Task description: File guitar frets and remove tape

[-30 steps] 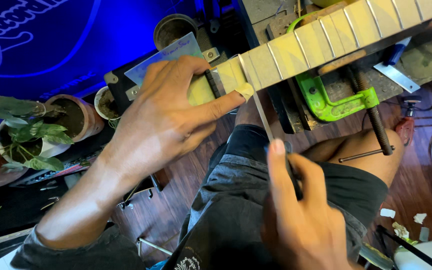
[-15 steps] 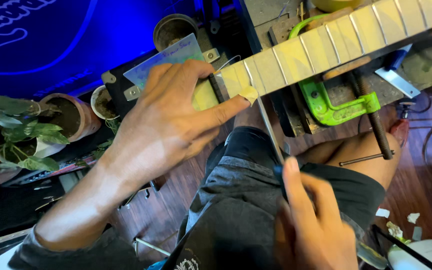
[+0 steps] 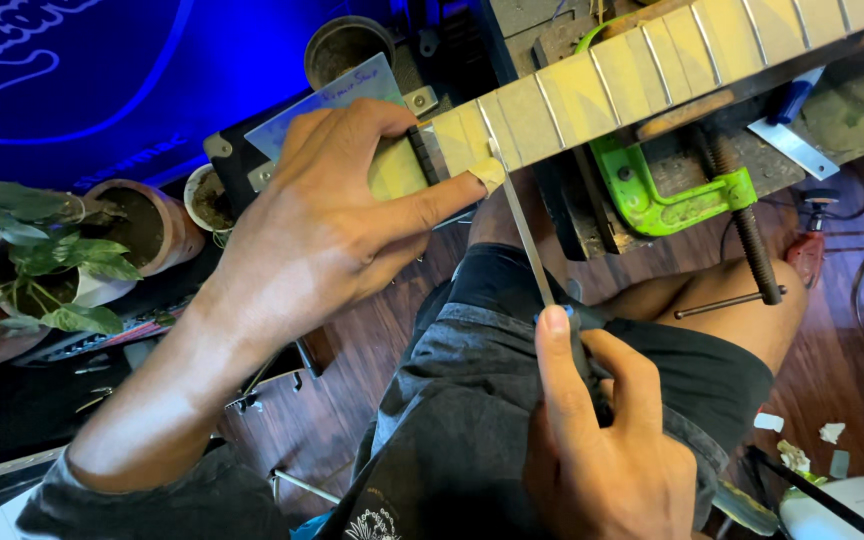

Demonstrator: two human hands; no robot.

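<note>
A guitar neck [image 3: 642, 75] with metal frets and taped-over fret spaces runs from the top right down to the middle. My left hand [image 3: 337, 220] grips its near end, with the taped thumb tip pressed against its lower edge. My right hand [image 3: 602, 440] holds the dark handle of a thin metal file [image 3: 524, 228]. The file's tip rests on a fret just right of my left thumb. My knees in dark shorts lie under both hands.
A green clamp [image 3: 667, 195] with a black screw holds the neck to the bench. Potted plants [image 3: 52, 265] stand at the left beside a blue glowing panel [image 3: 102, 70]. A round pot [image 3: 347, 45] sits above the neck's end. Paper scraps [image 3: 802, 440] lie on the wooden floor at right.
My right hand has slid back and forth a little with the file along the fret edge. My left hand keeps its grip on the neck's end.
</note>
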